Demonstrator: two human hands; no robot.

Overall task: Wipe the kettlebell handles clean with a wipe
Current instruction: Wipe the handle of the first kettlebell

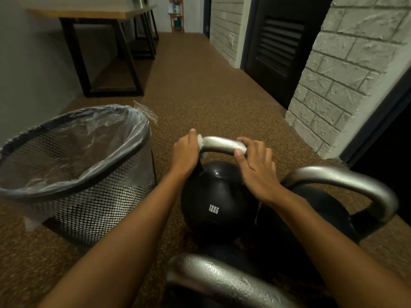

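Kettlebell handle nearest you, beneath your forearms, is pitted grey steel: rigid and grippy, on a heavy bell that should sit firm on the floor. A second handle arches just right of your right hand, whose fingers curl over the right end of the 12KG kettlebell's top bar. Your left hand wraps the soft white wipe round its left bend.
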